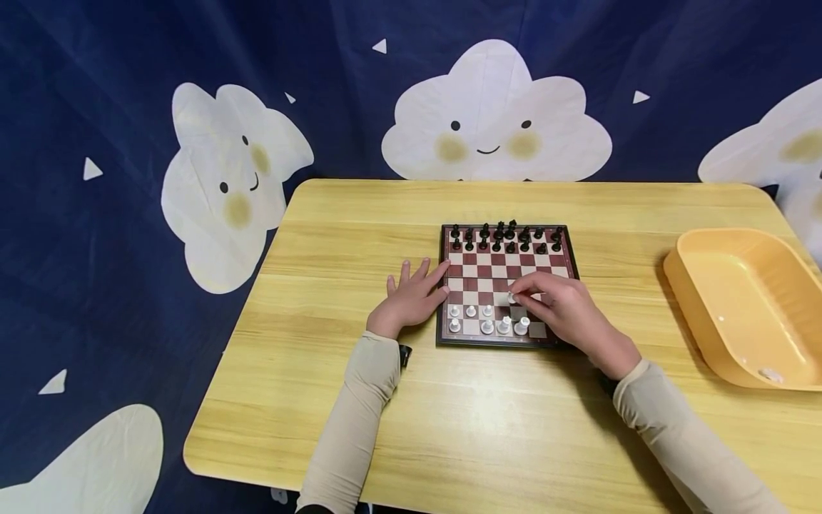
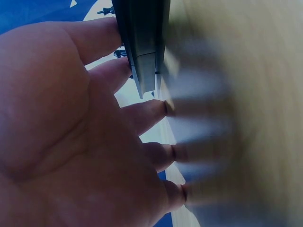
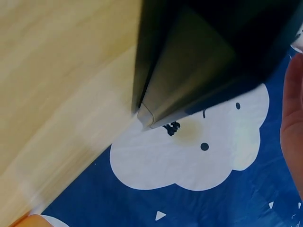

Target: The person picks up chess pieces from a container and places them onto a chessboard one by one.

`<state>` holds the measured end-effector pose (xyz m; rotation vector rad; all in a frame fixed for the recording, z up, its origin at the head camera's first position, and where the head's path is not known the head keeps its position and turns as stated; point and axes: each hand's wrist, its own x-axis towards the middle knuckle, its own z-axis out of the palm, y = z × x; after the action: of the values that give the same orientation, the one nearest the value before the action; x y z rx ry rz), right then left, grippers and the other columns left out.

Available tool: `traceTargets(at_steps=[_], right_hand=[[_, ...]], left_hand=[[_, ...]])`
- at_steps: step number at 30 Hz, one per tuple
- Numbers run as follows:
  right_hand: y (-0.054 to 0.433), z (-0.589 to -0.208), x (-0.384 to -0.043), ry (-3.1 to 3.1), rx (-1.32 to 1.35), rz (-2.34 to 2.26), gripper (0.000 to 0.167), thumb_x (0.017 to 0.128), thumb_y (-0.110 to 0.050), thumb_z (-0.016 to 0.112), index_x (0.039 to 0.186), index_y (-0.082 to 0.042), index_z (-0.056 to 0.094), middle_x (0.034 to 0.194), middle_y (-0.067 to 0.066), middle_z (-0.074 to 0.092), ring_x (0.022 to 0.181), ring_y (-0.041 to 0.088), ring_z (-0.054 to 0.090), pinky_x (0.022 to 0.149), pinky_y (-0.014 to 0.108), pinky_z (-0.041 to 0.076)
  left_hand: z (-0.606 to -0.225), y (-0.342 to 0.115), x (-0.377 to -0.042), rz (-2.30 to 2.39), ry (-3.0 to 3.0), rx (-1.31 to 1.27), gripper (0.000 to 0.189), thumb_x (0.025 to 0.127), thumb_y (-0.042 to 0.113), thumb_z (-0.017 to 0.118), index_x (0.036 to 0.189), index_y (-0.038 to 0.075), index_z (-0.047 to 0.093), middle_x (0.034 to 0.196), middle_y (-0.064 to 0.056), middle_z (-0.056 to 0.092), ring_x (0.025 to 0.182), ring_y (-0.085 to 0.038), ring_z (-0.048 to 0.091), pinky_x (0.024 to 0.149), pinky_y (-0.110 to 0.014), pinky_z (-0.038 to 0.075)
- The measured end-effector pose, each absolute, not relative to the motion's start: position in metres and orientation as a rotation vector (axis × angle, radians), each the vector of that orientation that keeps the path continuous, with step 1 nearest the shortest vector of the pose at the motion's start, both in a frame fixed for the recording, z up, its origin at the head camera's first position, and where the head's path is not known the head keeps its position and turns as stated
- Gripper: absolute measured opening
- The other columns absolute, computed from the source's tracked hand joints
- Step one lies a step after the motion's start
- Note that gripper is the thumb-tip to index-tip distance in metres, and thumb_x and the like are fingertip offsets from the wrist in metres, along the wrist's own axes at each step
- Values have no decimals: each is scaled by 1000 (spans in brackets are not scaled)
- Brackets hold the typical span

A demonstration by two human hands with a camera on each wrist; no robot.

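Note:
A chessboard (image 1: 478,284) with dark red and white squares lies on the table. Between thumb and fingertips my right hand (image 1: 565,305) pinches a small white chess piece (image 1: 511,298) over the board's near right part; whether it touches a square I cannot tell. My left hand (image 1: 409,298) rests at the board's left edge with fingers spread, thumb and index finger touching the frame. In the left wrist view these fingers (image 2: 142,116) lie against and beside the board's dark side (image 2: 144,52). Several white pieces (image 1: 504,325) stand on the near rows, several black pieces (image 1: 497,245) on the two far rows.
An orange-yellow plastic basin (image 1: 706,314) stands right of the board, with a few small white pieces (image 1: 770,375) inside. Wooden tabletop (image 1: 308,343) extends around the board. Behind the table hangs a dark blue curtain (image 1: 347,93) with smiling clouds.

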<state>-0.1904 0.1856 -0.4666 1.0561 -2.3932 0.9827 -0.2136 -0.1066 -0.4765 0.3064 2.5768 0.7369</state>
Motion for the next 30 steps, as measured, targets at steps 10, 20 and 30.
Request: traceTargets(at_steps=[10,20,30], right_hand=[[188,-469,-193,-2529,1071,1041,22,83,9,81,96,-8,75,94,-1,77,85,19,74,76,30,60],[186,-468,-194,-2549,1102,1066,25,81,14,79,95,-7,74,95,1,77,85,24,76,75,36,62],[183,-465,-194,-2601,1131,1050,24,82,10,81,95,-9,74,96,-1,76,86,17,75,75,34,61]], left_hand=[[-474,-106,-212,731,2577,313,59,111,50,33,167,37,17,174,-6,5,157,-38,-16,121,-64,-9],[-474,-106,-212,742,2568,308,59,111,49,32,167,37,17,174,-5,4,157,-38,-16,120,-64,-9],[-476,-107,-213,741,2575,313,59,111,49,32,167,37,17,174,-5,4,157,-38,-16,120,-64,-9]])
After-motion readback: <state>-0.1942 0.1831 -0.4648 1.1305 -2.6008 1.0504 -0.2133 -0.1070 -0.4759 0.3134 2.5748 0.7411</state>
